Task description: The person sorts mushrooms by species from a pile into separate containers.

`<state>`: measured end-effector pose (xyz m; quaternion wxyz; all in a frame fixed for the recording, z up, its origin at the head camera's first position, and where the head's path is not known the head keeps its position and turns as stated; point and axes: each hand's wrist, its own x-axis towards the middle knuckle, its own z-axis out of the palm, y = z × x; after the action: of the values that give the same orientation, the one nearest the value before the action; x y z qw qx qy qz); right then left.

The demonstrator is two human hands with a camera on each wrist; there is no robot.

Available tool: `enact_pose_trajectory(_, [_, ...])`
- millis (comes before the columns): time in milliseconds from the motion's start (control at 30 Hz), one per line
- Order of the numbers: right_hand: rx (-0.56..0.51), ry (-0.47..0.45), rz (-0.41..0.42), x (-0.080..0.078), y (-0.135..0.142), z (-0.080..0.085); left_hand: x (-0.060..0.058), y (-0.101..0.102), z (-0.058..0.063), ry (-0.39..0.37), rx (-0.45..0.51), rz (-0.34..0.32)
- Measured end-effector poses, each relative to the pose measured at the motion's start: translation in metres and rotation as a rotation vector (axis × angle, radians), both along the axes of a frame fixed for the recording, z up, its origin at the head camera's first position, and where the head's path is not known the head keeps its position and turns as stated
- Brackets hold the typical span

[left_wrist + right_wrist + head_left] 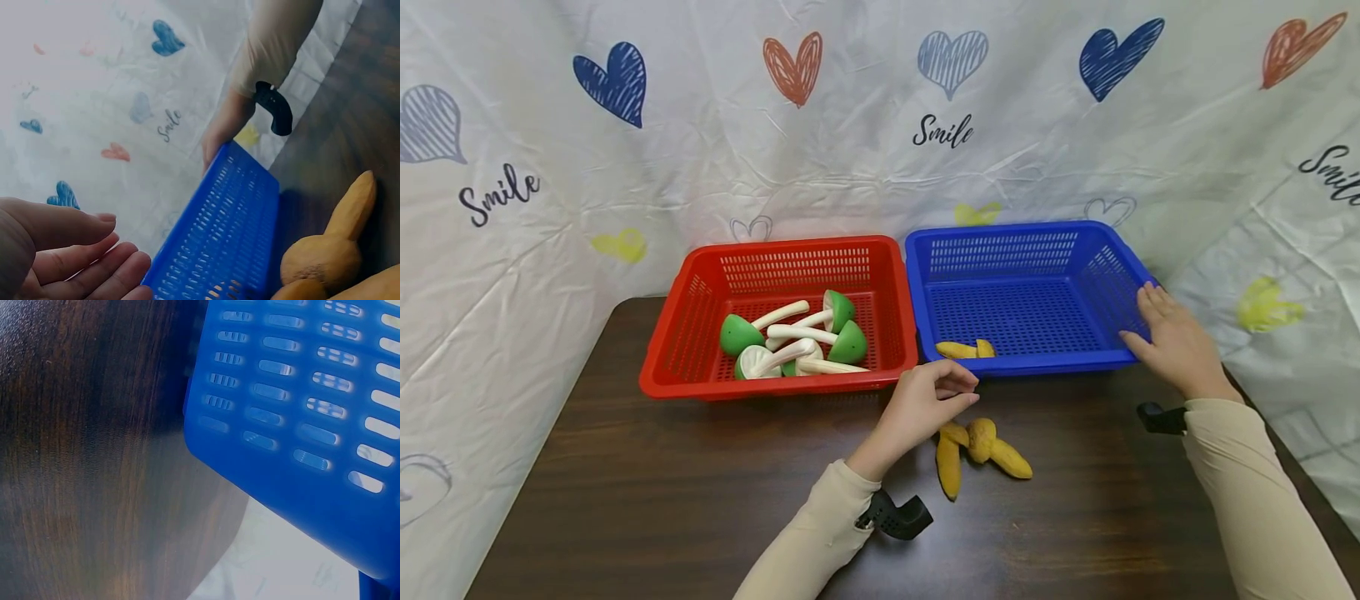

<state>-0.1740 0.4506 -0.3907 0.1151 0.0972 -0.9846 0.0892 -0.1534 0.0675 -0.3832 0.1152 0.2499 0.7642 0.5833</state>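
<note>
My left hand (pixel 925 404) hovers at the front edge between the two baskets, fingers loosely bent and holding nothing. Just right of it on the table lie two yellow toy mushrooms, one (pixel 950 471) pointing toward me and the other (pixel 1007 457) slanting right. My right hand (pixel 1180 342) rests on the right rim of the blue basket (pixel 1022 365), its fingers laid straight along it. Inside that basket, a yellow mushroom (pixel 957 350) lies in the front left corner. The right wrist view shows the slotted basket wall (pixel 275 412); the right fingers are out of its sight.
A red basket (pixel 775 389) stands left of the blue one, holding several toy mushrooms with green caps (pixel 848 342) and white stems. Both baskets sit at the back of the dark wooden table (pixel 685 500). A white cloth (pixel 850 167) with printed hearts hangs behind.
</note>
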Motion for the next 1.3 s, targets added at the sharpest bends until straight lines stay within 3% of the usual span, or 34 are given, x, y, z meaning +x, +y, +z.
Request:
enact_pose_trajectory(200, [-0.002, -0.003, 0.000, 0.000, 0.000, 0.000, 0.009, -0.006, -0.007, -0.043, 0.066, 0.025])
enact_pose_trajectory(333, [-0.010, 0.000, 0.004, 0.000, 0.001, 0.000, 0.019, -0.011, 0.000, -0.073, 0.102, 0.046])
enact_pose_trajectory(433, [-0.012, 0.003, 0.007, 0.000, 0.001, 0.000, 0.022, -0.013, -0.006, -0.086, 0.112, 0.066])
enact_pose_trajectory(567, [-0.006, 0.006, 0.009, -0.001, 0.001, 0.000, 0.020, -0.015, -0.029, -0.077, 0.130, 0.115])
enact_pose_trajectory(733, [-0.003, 0.003, 0.011, 0.000, 0.001, 0.001, 0.023, -0.023, -0.041, -0.065, 0.062, 0.181])
enact_pose_trajectory(933, [0.050, -0.030, 0.030, -0.002, 0.001, 0.001, 0.026, -0.030, -0.049, -0.038, -0.019, 0.216])
enact_pose_trajectory(1300, [0.108, -0.138, 0.025, -0.005, 0.000, 0.005, 0.034, -0.024, -0.058, -0.014, -0.153, 0.205])
